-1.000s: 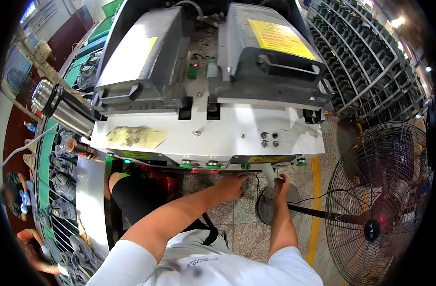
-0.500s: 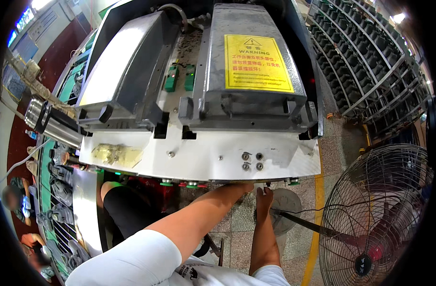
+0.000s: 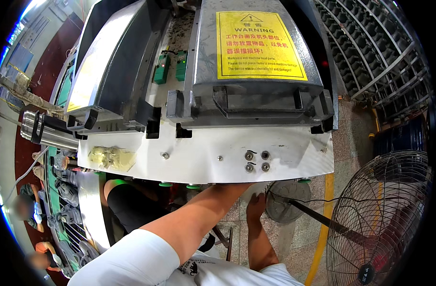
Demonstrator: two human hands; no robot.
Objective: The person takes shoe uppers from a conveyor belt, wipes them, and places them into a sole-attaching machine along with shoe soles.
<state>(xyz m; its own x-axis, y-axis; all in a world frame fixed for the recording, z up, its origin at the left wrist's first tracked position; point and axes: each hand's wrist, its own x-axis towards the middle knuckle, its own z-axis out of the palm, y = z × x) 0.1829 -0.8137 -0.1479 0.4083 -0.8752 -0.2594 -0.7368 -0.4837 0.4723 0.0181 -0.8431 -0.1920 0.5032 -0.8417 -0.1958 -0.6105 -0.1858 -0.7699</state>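
A large machine fills the view, with a white front panel point(image 3: 203, 157) and two grey hinged covers; the right cover point(image 3: 261, 100) bears a yellow warning label. My left forearm point(image 3: 203, 214) stretches up from the lower left, and its hand is hidden under the panel's lower edge. My right hand point(image 3: 256, 204) is raised beside it, fingers touching the underside of the panel by a round fan base point(image 3: 287, 200). Whether that hand holds anything cannot be seen. Small green buttons point(image 3: 165, 184) line the panel's lower edge.
A standing wire-cage fan point(image 3: 385, 214) is close on the right, next to a yellow floor line point(image 3: 323, 229). A steel cylinder point(image 3: 46, 131) juts out at left above a conveyor point(image 3: 68, 214) of dark parts. Other people point(image 3: 25, 207) sit far left. Metal racks point(image 3: 375, 57) stand at the upper right.
The view has moved closer over the machine, so the panel and covers look larger. Both arms stay reaching under the panel's lower edge.
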